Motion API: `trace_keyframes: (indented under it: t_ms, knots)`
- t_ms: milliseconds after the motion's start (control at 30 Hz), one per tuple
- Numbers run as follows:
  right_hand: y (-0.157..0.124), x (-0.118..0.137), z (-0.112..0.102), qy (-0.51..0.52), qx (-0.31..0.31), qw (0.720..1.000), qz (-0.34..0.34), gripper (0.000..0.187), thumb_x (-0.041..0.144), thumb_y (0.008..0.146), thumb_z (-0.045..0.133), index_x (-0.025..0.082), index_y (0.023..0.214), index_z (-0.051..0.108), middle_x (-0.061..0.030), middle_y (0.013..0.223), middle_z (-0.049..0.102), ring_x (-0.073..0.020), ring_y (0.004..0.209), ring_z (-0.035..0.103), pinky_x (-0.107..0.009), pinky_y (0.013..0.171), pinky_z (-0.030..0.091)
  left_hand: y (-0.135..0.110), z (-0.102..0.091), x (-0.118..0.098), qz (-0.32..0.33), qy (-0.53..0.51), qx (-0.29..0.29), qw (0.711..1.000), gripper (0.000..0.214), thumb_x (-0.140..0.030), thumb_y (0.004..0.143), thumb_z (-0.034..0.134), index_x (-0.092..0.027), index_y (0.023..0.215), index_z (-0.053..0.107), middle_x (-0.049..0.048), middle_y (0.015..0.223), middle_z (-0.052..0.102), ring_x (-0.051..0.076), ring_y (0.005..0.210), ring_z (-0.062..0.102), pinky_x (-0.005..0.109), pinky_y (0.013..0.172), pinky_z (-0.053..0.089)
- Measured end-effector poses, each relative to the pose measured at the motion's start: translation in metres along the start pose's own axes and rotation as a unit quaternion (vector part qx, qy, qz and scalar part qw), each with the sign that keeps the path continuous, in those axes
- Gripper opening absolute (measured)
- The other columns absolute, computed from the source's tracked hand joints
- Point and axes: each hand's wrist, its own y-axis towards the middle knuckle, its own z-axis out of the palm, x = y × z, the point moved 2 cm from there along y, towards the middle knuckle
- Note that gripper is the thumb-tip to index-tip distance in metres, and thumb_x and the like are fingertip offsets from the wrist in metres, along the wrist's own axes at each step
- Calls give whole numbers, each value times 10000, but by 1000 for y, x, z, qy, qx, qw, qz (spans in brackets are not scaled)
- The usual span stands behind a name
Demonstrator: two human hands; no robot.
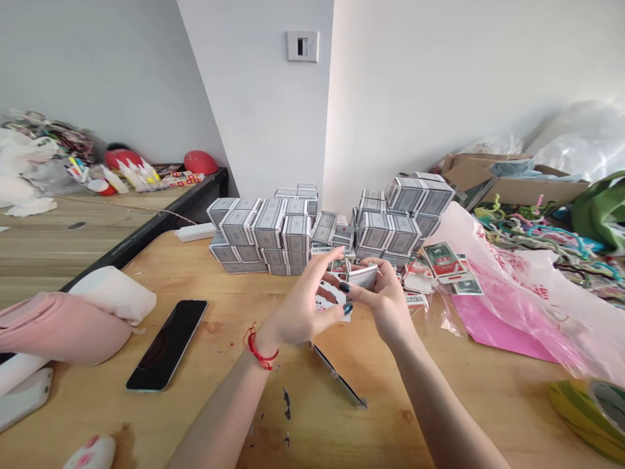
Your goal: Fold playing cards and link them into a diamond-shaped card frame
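Both my hands meet above the middle of the wooden table (205, 417). My left hand (305, 306), with a red string at the wrist, curls its fingers round a small bunch of playing cards (328, 296) with their faces partly showing. My right hand (385, 296) grips a deck of cards (364, 276) by its edges, patterned back towards me. The two hands touch at the fingertips. Just behind them stand stacked grey card boxes (273, 234), with a further stack of card boxes (400, 218) to the right.
A black phone (166, 345) lies flat to the left, beside pink and white cloth (73, 319). A pink plastic bag (512, 299) with loose card boxes on it spreads to the right, with coloured cords (537, 241) and a cardboard box (502, 182) behind. A dark flat strip (336, 374) lies under my wrists.
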Motion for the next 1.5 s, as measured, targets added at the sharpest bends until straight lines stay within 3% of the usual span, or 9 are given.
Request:
trace_keyframes:
  t_ms: [100, 200, 400, 600, 767, 967, 1200, 1367, 1500]
  knots:
    - [-2, 1, 1, -44, 12, 999, -24, 537, 249, 529, 760, 242, 946, 421, -26, 932, 589, -177, 713, 580, -317, 611, 486, 4, -3, 10, -111, -145, -35, 983, 521, -329, 796, 524, -254, 1273, 327, 112, 1227, 398, 180, 905, 553, 353, 708, 535]
    - [-4, 0, 2, -116, 19, 991, -65, 556, 197, 555, 732, 254, 1007, 414, -42, 985, 588, -200, 789, 586, -371, 711, 477, 7, 0, 20, -189, -252, -9, 949, 454, -393, 792, 524, -216, 1196, 416, 83, 1049, 510, 160, 818, 587, 378, 718, 535]
    - [-5, 0, 1, -213, 13, 965, -152, 590, 140, 590, 682, 264, 1101, 416, -57, 1068, 563, -238, 1025, 525, -433, 895, 397, 6, -2, 30, -226, -367, 49, 901, 427, -285, 757, 607, -176, 1149, 475, 73, 1030, 575, 142, 833, 607, 401, 845, 482]
    - [-4, 9, -2, -233, 19, 958, -166, 455, 200, 660, 659, 261, 1078, 490, -57, 1089, 560, -240, 1056, 515, -412, 882, 435, 6, -5, 30, -208, -329, 79, 918, 497, -225, 666, 701, -155, 1127, 528, 87, 1003, 617, 183, 890, 615, 397, 899, 429]
    - [-7, 12, -1, -257, 55, 947, -182, 563, 181, 654, 665, 274, 1166, 450, -53, 1133, 548, -232, 1096, 491, -424, 943, 396, 6, -3, 26, -179, -377, 135, 899, 490, -387, 669, 677, -121, 1066, 568, 126, 1040, 608, 226, 967, 580, 408, 869, 446]
    - [-11, 17, 2, -259, 113, 942, -182, 585, 129, 660, 623, 287, 1193, 444, -50, 1109, 566, -241, 1057, 518, -449, 933, 392, 8, -2, 32, -208, -333, 125, 911, 331, -310, 713, 653, -116, 979, 616, 111, 982, 636, 188, 911, 597, 333, 818, 458]
    - [-6, 14, 1, -253, 97, 944, -187, 537, 130, 625, 661, 274, 1122, 517, -55, 1155, 518, -244, 1074, 485, -425, 915, 414, 9, -10, 27, -166, -252, 98, 948, 444, -253, 593, 744, -122, 997, 615, 100, 991, 644, 222, 968, 576, 358, 855, 429]
    - [1, 8, -8, -254, 58, 956, -132, 619, 179, 586, 717, 266, 1152, 482, -61, 1051, 539, -233, 952, 533, -391, 782, 480, 9, -18, 30, -138, -229, 40, 963, 555, -218, 552, 766, -144, 1067, 574, 99, 1063, 620, 217, 994, 569, 400, 900, 416]
    - [1, 7, -8, -156, 114, 980, -48, 575, 243, 627, 708, 243, 1150, 469, -57, 944, 572, -210, 843, 568, -384, 727, 503, 9, -21, 29, -112, -214, 28, 970, 586, -205, 548, 766, -152, 1093, 556, 104, 1105, 599, 223, 1009, 563, 421, 913, 412]
